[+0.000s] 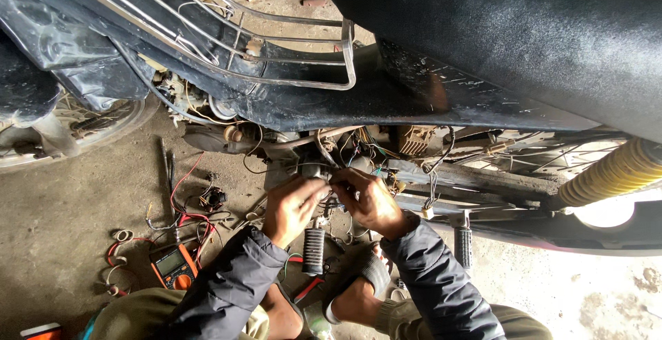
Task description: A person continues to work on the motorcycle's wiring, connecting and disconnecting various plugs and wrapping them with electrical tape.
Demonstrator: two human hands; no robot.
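I look down at the open side of a motorcycle (pixel 414 98) with its wiring exposed. My left hand (pixel 293 205) and my right hand (pixel 369 201) meet under the frame at a bundle of wires (pixel 329 174). Both pinch the wires or a small connector between fingertips; the exact piece is hidden by my fingers. Dark jacket sleeves cover both forearms. A ribbed black footpeg (pixel 314 250) juts out just below my left hand.
An orange multimeter (pixel 172 265) with red leads (pixel 185 217) lies on the concrete floor at the left. A yellow shock spring (pixel 610 173) is at the right, a front wheel (pixel 76 133) at the left, a chrome leg guard (pixel 276 64) above. My sandalled feet are below.
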